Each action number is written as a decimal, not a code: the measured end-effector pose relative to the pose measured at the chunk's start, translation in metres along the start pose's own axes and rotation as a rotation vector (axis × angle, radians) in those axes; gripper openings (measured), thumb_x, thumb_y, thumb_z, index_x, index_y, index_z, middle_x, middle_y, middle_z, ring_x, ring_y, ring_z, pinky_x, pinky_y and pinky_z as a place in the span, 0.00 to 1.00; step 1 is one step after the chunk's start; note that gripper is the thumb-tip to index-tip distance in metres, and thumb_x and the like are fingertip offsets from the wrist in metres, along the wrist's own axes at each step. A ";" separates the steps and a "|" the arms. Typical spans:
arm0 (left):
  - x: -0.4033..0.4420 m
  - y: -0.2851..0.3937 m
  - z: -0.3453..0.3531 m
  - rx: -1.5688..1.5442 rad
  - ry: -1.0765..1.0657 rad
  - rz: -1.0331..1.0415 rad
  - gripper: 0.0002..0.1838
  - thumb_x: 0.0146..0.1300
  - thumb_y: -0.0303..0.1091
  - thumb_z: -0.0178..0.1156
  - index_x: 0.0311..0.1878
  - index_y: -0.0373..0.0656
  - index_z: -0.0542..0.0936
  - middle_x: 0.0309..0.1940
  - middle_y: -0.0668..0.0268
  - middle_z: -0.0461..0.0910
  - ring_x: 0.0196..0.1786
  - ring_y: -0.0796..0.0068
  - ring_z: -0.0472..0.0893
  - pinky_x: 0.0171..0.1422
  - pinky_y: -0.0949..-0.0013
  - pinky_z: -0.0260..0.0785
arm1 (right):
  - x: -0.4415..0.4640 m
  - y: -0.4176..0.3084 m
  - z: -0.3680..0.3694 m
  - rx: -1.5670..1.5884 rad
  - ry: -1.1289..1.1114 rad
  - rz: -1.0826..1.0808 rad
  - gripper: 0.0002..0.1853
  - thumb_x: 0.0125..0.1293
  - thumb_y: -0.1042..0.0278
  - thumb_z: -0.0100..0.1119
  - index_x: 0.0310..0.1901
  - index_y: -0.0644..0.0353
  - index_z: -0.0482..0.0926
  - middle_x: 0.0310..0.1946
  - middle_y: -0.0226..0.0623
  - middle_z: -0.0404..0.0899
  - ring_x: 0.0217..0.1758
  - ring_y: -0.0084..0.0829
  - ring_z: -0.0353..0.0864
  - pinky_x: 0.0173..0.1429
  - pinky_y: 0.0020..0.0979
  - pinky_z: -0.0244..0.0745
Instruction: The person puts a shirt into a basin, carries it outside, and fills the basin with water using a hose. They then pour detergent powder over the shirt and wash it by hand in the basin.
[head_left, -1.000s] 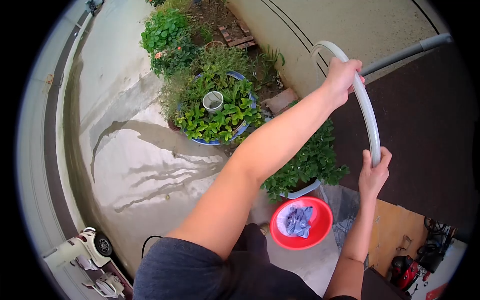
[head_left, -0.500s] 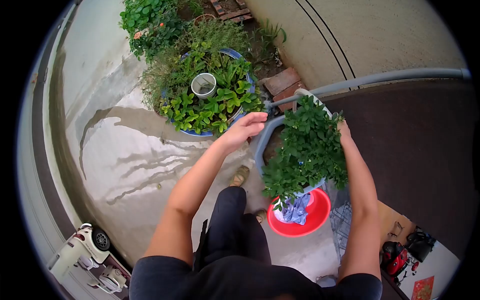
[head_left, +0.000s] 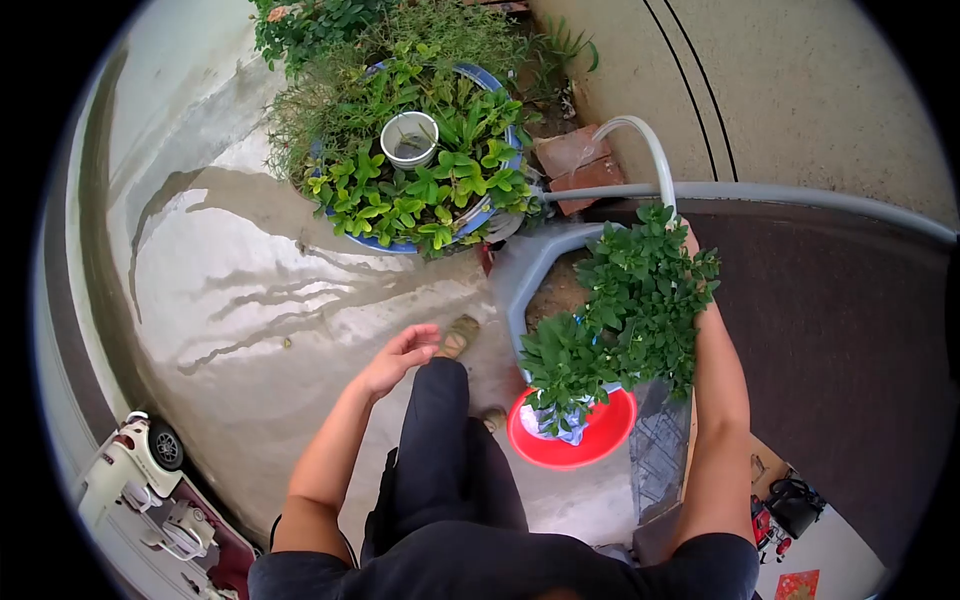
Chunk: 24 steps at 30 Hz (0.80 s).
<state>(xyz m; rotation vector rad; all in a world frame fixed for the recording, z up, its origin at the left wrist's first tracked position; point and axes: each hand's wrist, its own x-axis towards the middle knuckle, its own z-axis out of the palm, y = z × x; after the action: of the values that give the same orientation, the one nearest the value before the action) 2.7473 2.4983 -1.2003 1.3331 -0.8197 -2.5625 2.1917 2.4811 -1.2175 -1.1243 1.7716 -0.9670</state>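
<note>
My right hand (head_left: 690,240) is partly hidden behind the leaves of a bushy green plant (head_left: 650,300). Its fingers close around a pale hose (head_left: 658,160), which arches up and over to the left. A faint pale streak like running water shows below the hose's end, in front of bricks (head_left: 583,170). The plant grows in a grey-blue angular planter (head_left: 520,300) with bare soil on its left side. My left hand (head_left: 400,360) hovers above my knee, fingers loosely stretched, holding nothing.
A red basin (head_left: 590,445) with cloth inside sits below the planter. Up left stands a blue-rimmed round pot (head_left: 510,150) of leafy plants with a white cup (head_left: 409,140) among them. A grey pipe (head_left: 800,195) runs along the wall. Wet concrete (head_left: 240,290) lies left.
My left hand has dropped from beside the planter to above my knee. The hose has risen into a high arch over the bricks, with my right hand still behind the plant.
</note>
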 end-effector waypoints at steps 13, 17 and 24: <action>-0.012 -0.024 -0.007 0.012 0.112 -0.128 0.24 0.65 0.33 0.55 0.64 0.44 0.66 0.57 0.65 0.71 0.57 0.73 0.73 0.61 0.67 0.64 | 0.047 -0.031 -0.013 -0.279 -0.286 0.392 0.30 0.70 0.55 0.52 0.66 0.66 0.62 0.54 0.43 0.75 0.54 0.29 0.75 0.56 0.28 0.69; -0.013 -0.024 -0.012 0.009 0.217 -0.130 0.22 0.64 0.33 0.55 0.62 0.43 0.68 0.54 0.66 0.74 0.54 0.75 0.74 0.59 0.68 0.65 | 0.007 -0.086 -0.021 -0.078 -0.101 0.437 0.30 0.70 0.48 0.49 0.65 0.64 0.66 0.58 0.41 0.73 0.61 0.29 0.70 0.66 0.30 0.60; 0.013 0.007 0.013 0.000 0.191 -0.036 0.19 0.65 0.32 0.55 0.59 0.43 0.71 0.52 0.66 0.75 0.50 0.76 0.76 0.55 0.70 0.66 | -0.122 -0.207 -0.010 -0.196 0.203 -0.008 0.25 0.72 0.56 0.46 0.63 0.66 0.68 0.61 0.44 0.70 0.68 0.34 0.65 0.70 0.34 0.56</action>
<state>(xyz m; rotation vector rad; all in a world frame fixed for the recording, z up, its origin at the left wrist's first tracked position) 2.7280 2.4932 -1.2002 1.5757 -0.7669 -2.4121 2.2821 2.5321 -1.0004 -1.1890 2.0630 -0.9564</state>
